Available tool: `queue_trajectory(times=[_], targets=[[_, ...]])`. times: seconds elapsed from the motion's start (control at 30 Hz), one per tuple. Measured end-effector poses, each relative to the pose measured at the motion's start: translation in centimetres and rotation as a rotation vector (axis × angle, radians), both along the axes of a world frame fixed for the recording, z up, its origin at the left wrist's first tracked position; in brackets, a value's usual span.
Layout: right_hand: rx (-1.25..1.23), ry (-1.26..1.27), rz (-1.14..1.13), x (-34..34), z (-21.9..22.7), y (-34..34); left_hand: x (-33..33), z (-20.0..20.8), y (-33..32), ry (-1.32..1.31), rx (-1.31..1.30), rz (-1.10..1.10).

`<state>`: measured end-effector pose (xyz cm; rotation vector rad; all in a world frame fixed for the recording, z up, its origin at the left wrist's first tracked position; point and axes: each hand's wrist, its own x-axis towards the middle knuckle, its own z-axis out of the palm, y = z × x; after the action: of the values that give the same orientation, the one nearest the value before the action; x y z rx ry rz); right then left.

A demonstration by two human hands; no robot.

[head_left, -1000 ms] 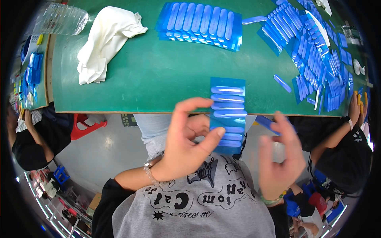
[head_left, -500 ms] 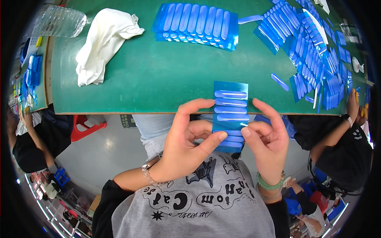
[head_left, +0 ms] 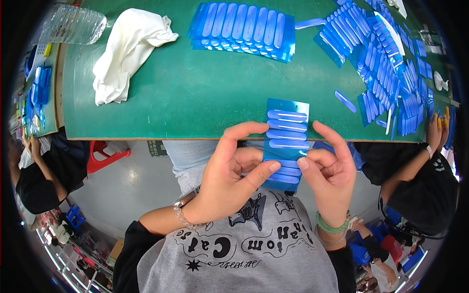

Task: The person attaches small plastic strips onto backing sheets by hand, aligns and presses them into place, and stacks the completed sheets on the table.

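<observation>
Between my two hands, over the table's front edge, is a blue film sheet (head_left: 286, 151) carrying a row of long rounded blue strips, with a gap in the row near its middle. My left hand (head_left: 242, 168) pinches the sheet's left edge between thumb and fingers, its index finger raised along the upper side. On the opposite edge, my right hand (head_left: 327, 168) has its thumb on the sheet by the gap, index finger lifted away. Fingers behind the sheet are partly hidden. A single loose blue strip (head_left: 345, 101) lies on the table to the right.
A stack of similar blue sheets (head_left: 242, 27) sits at the back of the green table (head_left: 195, 93). More sheets (head_left: 381, 68) are heaped at the right. A white cloth (head_left: 127, 53) and a clear plastic bottle (head_left: 73, 24) occupy the back left. Co-workers sit on both sides.
The held sheet has shifted very slightly to the right and tilted a little. My grip looks the same. The right-hand co-worker's hands have moved slightly.
</observation>
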<state>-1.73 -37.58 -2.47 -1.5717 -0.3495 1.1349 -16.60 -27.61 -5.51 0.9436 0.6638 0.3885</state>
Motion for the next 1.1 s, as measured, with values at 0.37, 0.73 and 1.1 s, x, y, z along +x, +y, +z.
queue_trajectory(times=[0.37,0.73,1.1], targets=[[0.052,-0.010,0.014,-0.6,-0.3,0.2,0.4,-0.8,-0.3,-0.035,0.137,0.030],[0.087,-0.014,0.195,0.7,-0.5,0.7,0.1,-0.6,-0.2,0.058,0.164,0.098],[0.103,-0.007,-0.022,0.7,-0.1,1.6,0.3,0.4,0.4,-0.025,0.356,0.065]])
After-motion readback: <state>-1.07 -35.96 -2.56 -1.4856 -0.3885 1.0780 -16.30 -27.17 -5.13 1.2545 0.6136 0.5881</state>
